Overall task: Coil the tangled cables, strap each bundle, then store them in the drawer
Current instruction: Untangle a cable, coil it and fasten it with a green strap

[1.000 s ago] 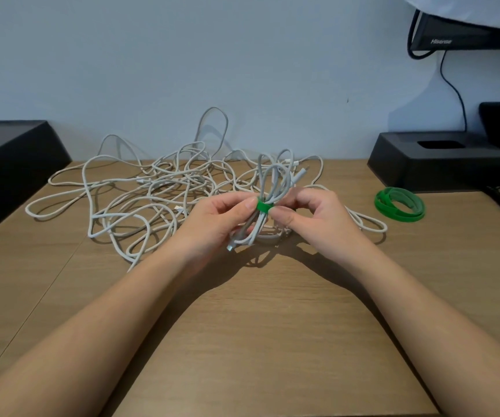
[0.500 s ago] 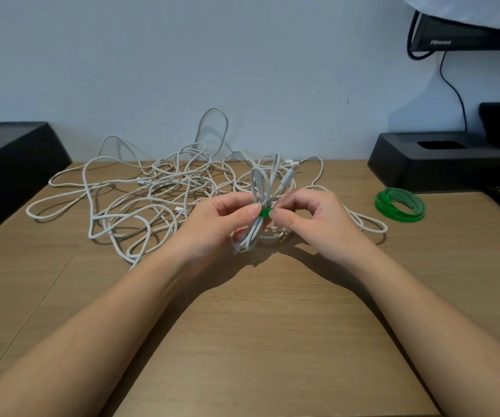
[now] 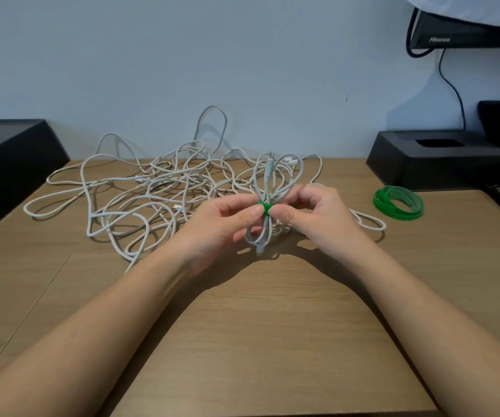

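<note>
A small coiled white cable bundle [image 3: 268, 182] stands nearly upright above the wooden desk [image 3: 272, 326], cinched at its waist by a green strap [image 3: 264, 207]. My left hand [image 3: 221, 224] pinches the strap from the left with thumb and fingers. From the right, my right hand [image 3: 318, 218] pinches the same strap. Behind and to the left lies a large tangle of white cables [image 3: 140, 194] spread over the desk.
A roll of green straps [image 3: 398, 202] lies on the desk at the right. Behind it sits a black stand [image 3: 441, 161] with a dark cord and a monitor [image 3: 465, 31] above. A black box [image 3: 8, 164] stands at the left edge.
The bundle has turned from tilted to nearly upright and risen slightly. Both hands have closed in on the green strap at its middle.
</note>
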The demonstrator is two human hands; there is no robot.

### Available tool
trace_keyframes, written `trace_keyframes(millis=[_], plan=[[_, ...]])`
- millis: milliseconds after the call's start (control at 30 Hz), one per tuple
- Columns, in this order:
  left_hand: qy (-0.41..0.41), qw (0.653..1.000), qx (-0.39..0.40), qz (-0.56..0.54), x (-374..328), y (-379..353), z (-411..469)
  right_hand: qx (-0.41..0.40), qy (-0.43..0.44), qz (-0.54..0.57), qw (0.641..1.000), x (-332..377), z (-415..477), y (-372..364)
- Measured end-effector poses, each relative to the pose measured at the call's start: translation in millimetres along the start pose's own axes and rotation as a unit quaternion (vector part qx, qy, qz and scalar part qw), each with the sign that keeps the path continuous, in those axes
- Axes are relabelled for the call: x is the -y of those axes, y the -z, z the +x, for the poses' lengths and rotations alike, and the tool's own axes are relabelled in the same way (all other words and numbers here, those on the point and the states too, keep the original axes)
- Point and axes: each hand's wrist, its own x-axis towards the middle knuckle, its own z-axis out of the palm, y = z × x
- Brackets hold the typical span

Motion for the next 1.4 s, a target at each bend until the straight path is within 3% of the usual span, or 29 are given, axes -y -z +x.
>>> trace_keyframes(millis=[267,567,767,1067,1267,1400], plan=[[0.008,0.999,-0.031,-0.03,0.3,3.7,2.6,0.055,0.013,-0.021,0.998,3.1,-0.7,2.5],[0.007,1.0,-0.009,-0.02,-2.9,1.6,-0.1,0.013,-0.01,-0.017,1.0,-0.8,0.2,2.8],[0.025,0.999,-0.026,-0.027,-2.6,3.4,2.1,0.035,0.024,-0.023,0.999,4.0,-0.6,3.1],[0.027,0.997,0.053,-0.042,-6.9,1.9,-2.9,0.015,0.004,-0.015,1.0,4.3,-1.5,3.0],[0.024,0.999,-0.015,-0.043,-4.4,2.8,-0.6,0.014,0.019,-0.005,1.0,7.1,-0.7,2.1],[0.014,0.999,-0.004,-0.04,-2.8,3.0,-0.1,0.017,0.0,0.017,1.0,3.8,-0.9,1.3]])
